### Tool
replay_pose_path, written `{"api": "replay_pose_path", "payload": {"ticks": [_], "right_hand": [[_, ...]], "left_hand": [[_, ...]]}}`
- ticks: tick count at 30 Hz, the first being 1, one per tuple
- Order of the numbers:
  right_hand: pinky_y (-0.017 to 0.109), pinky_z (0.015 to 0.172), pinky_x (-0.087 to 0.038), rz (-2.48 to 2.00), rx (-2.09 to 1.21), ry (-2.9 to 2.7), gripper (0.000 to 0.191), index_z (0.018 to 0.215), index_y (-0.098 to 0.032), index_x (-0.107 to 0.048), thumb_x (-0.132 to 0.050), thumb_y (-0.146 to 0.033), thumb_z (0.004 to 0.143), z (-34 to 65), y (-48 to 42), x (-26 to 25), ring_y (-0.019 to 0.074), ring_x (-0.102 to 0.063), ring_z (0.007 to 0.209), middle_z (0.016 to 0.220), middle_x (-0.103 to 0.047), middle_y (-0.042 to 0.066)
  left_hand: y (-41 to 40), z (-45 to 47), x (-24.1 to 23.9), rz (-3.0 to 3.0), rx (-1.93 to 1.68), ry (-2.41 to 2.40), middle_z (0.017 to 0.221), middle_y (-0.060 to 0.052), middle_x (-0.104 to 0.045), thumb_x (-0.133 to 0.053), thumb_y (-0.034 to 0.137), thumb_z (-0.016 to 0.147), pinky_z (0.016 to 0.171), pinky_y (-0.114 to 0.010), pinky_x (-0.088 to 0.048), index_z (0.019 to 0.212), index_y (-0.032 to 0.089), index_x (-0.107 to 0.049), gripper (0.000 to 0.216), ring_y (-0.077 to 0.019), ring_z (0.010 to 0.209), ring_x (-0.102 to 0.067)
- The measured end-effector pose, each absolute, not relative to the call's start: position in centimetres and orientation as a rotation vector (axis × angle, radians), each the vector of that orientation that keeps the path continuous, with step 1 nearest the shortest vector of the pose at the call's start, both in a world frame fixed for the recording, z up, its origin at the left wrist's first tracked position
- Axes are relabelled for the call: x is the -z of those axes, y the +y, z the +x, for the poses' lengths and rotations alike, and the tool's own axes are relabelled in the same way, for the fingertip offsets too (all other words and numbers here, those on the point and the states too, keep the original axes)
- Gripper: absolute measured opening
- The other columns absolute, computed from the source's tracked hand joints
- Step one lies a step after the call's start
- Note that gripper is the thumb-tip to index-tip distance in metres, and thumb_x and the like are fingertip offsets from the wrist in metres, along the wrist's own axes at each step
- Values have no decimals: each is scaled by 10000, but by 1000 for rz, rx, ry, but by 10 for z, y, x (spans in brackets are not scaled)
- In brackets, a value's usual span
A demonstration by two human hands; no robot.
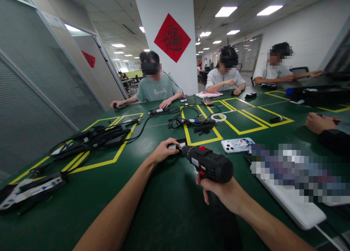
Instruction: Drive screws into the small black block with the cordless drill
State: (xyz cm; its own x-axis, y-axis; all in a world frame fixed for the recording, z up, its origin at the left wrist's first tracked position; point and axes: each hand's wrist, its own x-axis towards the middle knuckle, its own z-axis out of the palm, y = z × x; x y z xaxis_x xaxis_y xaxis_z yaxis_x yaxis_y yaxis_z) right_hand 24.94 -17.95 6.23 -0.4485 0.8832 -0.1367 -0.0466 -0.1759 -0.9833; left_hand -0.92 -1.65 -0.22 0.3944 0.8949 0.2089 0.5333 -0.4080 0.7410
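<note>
My right hand (222, 192) grips a black cordless drill (210, 164) with red buttons, the fingers wrapped around its handle. The drill points forward and left, its chuck close to the fingers of my left hand (161, 151). That hand rests on the green table and pinches a small black-and-silver piece (181, 142), partly hidden behind fingers and chuck. The bit tip appears to meet this piece, though exact contact cannot be made out.
Black cables (95, 139) lie tangled at left; more cables (188, 121) lie ahead near a white ring (218, 117). A phone (237, 145) and a white power bank (298, 203) sit at right. Yellow tape (115, 160) marks the green table (109, 200). Several people sit around it.
</note>
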Motion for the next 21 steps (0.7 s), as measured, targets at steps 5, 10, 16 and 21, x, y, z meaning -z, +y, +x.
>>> {"api": "replay_pose_path", "payload": {"ticks": [5,10,16,21], "right_hand": [[248,494,-419,-1016,-1716,-1391,128,843,-152,-529,-516,-234,745,250,-179,-57,93,-525,465,713,-564,-2],[246,518,-427,-1068,-1660,-1431,160,871,-153,-511,-541,-251,748,249,-181,-65,97,-522,472,622,-522,-36],[244,484,-422,-1042,-1691,-1416,153,865,-155,-518,-533,-259,753,250,-178,-55,111,-526,455,561,-520,-37],[251,486,-430,-1022,-1719,-1376,158,864,-149,-544,-535,-248,741,251,-175,-48,115,-541,472,641,-569,-1]], "left_hand": [[-16,-8,0,2072,-815,1199,1117,-56,-539,-667,358,649,946,-340,-368,938,189,-645,335,-224,1049,-511],[-18,-7,-1,2037,-813,1183,1131,-59,-537,-664,360,655,954,-339,-366,937,186,-648,332,-225,1054,-509],[-18,-7,0,2017,-829,1175,1140,-56,-535,-664,355,667,956,-328,-360,941,191,-645,320,-223,1073,-500],[-16,-8,0,2032,-832,1171,1109,-54,-558,-657,387,675,954,-333,-360,940,195,-649,327,-223,1059,-508]]}}
